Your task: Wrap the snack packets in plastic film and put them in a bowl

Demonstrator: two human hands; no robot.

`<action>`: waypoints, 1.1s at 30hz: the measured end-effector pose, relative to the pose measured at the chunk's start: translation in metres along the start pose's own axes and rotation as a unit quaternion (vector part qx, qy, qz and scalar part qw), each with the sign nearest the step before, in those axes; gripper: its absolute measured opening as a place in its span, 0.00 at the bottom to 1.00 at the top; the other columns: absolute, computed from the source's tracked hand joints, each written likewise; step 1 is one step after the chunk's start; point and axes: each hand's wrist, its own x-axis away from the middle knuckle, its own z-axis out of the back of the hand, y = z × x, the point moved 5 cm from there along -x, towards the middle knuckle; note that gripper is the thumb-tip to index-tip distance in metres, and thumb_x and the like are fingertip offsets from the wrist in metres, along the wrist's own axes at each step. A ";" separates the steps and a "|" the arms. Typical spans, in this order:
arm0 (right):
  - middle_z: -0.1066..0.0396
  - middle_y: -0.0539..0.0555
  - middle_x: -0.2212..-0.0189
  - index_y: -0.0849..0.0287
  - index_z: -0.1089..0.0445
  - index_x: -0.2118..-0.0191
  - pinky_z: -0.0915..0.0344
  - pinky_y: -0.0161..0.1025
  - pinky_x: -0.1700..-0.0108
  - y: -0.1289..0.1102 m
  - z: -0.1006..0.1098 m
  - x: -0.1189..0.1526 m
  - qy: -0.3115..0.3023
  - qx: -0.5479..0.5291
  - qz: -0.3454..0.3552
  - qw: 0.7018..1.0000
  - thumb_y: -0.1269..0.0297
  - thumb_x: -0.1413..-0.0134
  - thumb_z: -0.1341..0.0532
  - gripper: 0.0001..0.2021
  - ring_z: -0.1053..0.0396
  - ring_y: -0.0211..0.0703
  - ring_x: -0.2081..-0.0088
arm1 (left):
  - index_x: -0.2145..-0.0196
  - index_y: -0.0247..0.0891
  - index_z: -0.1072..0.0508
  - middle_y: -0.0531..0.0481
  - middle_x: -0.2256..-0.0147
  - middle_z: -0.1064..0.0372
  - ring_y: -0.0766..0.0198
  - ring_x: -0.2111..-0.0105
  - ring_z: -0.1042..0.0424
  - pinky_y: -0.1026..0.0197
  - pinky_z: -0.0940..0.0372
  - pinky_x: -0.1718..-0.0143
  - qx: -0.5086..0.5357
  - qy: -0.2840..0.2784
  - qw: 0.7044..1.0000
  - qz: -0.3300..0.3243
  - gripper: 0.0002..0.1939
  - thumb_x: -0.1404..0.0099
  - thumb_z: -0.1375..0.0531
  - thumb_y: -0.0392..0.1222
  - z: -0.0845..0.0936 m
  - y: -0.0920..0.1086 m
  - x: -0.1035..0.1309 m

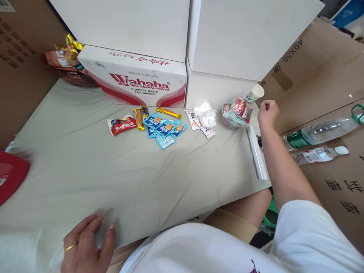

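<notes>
A: Taking the view as a clock face, how does the right hand [268,112] sit?

B: At two o'clock, at the end of a bare forearm [281,163] that rises from a short white cloth sleeve [301,223] at four. The wrist is bent and the fingers are folded inward.

A: Is it gripping anything?

B: I cannot tell how tightly it closes, or whether something sits inside the curl.

A: What is nearest to it?

B: A small white paper cup [256,92] with a green print, tipped over, just beside it toward ten o'clock. Toward nine is a clear plastic container [231,122] of red and pale green packets, and toward seven a long, shiny white roll [257,153] lies near the table's edge.

A: And the left hand [87,244]?

B: Down at seven o'clock, back upward, over the grey-green cloth [127,178] near the table's front edge. Its grip is wide: the fingers bend loosely toward one o'clock, with the thumb standing apart from them. One finger wears a thin gold-coloured ring [69,247].

A: Does it touch the cloth?

B: The fingertips are blurred, so I cannot tell.
</notes>
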 end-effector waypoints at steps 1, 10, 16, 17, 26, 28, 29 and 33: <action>0.29 0.67 0.55 0.71 0.32 0.49 0.38 0.42 0.51 -0.008 0.001 0.020 0.030 -0.006 -0.001 1.000 0.70 0.31 0.55 0.18 0.33 0.47 0.54 | 0.44 0.46 0.30 0.37 0.49 0.31 0.38 0.46 0.31 0.36 0.29 0.54 0.004 0.010 1.000 0.008 0.21 0.32 0.45 0.53 -0.001 -0.003 -0.001; 0.32 0.65 0.43 0.59 0.33 0.39 0.41 0.40 0.62 -0.075 -0.057 0.120 -0.086 0.113 0.140 0.980 0.59 0.30 0.48 0.20 0.33 0.52 0.51 | 0.57 0.39 0.25 0.37 0.57 0.26 0.45 0.54 0.26 0.39 0.30 0.47 -0.020 0.055 0.994 -0.088 0.11 0.34 0.43 0.43 -0.019 -0.025 -0.004; 0.32 0.65 0.47 0.59 0.32 0.44 0.46 0.39 0.66 -0.064 -0.070 0.096 -0.108 0.199 0.082 0.971 0.61 0.29 0.51 0.17 0.33 0.50 0.57 | 0.59 0.38 0.26 0.37 0.57 0.24 0.48 0.58 0.25 0.46 0.29 0.52 -0.056 0.098 0.984 -0.137 0.08 0.34 0.42 0.39 -0.018 -0.019 0.001; 0.32 0.65 0.49 0.59 0.31 0.45 0.46 0.39 0.66 -0.062 -0.070 0.095 -0.112 0.207 0.073 0.969 0.64 0.29 0.52 0.17 0.33 0.49 0.58 | 0.59 0.38 0.26 0.38 0.58 0.24 0.48 0.58 0.24 0.46 0.29 0.52 -0.057 0.100 0.983 -0.141 0.07 0.34 0.41 0.39 -0.018 -0.019 0.000; 0.32 0.65 0.51 0.61 0.30 0.45 0.44 0.39 0.66 -0.029 -0.057 0.092 -0.132 0.218 0.018 0.967 0.70 0.30 0.55 0.19 0.32 0.45 0.63 | 0.58 0.40 0.27 0.39 0.57 0.23 0.46 0.57 0.23 0.44 0.30 0.51 -0.051 0.072 0.985 -0.145 0.09 0.36 0.41 0.36 -0.016 -0.017 0.001; 0.32 0.64 0.51 0.61 0.30 0.45 0.43 0.39 0.66 -0.018 -0.056 0.087 -0.125 0.215 0.006 0.969 0.70 0.31 0.54 0.19 0.32 0.45 0.63 | 0.57 0.41 0.27 0.39 0.57 0.23 0.46 0.58 0.23 0.43 0.29 0.51 -0.051 0.076 0.986 -0.138 0.09 0.37 0.41 0.35 -0.017 -0.018 0.001; 0.32 0.64 0.51 0.61 0.30 0.45 0.42 0.39 0.65 -0.013 -0.057 0.084 -0.122 0.212 -0.001 0.970 0.69 0.31 0.53 0.19 0.33 0.45 0.63 | 0.57 0.40 0.27 0.39 0.57 0.23 0.46 0.58 0.23 0.43 0.29 0.51 -0.053 0.078 0.986 -0.135 0.10 0.37 0.40 0.35 -0.017 -0.018 0.001; 0.32 0.65 0.49 0.61 0.29 0.45 0.41 0.40 0.63 0.011 -0.066 0.061 -0.117 0.194 -0.040 0.973 0.68 0.31 0.53 0.19 0.34 0.44 0.63 | 0.57 0.43 0.25 0.40 0.58 0.22 0.44 0.59 0.22 0.40 0.28 0.53 -0.048 0.073 0.990 -0.112 0.13 0.41 0.41 0.36 -0.018 -0.019 0.002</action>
